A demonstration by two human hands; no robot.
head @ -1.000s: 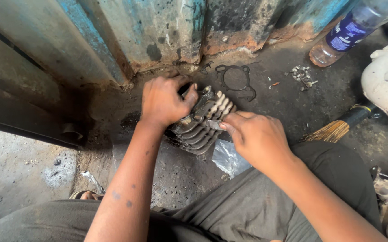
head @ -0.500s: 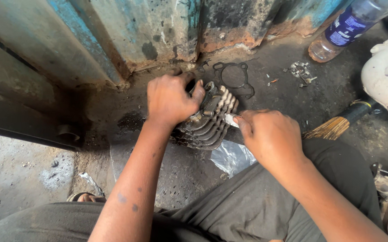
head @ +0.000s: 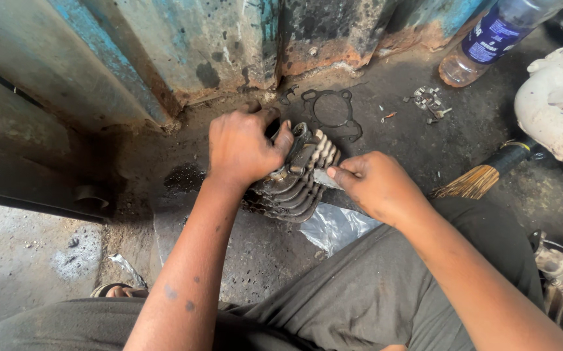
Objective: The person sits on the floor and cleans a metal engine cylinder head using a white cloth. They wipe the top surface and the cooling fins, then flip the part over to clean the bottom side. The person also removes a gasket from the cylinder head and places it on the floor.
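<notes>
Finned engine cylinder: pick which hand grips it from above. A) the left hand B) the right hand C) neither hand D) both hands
A: the left hand clamps over the top of the finned engine cylinder, while the right hand sits beside it, pinching a small pale piece against the fins.

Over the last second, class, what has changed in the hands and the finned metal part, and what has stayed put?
The right hand has slid slightly rightward along the finned cylinder, still pinching a small blade against its fins. The left hand keeps gripping the cylinder's top. The gasket, bottle and brush lie as before.
</notes>
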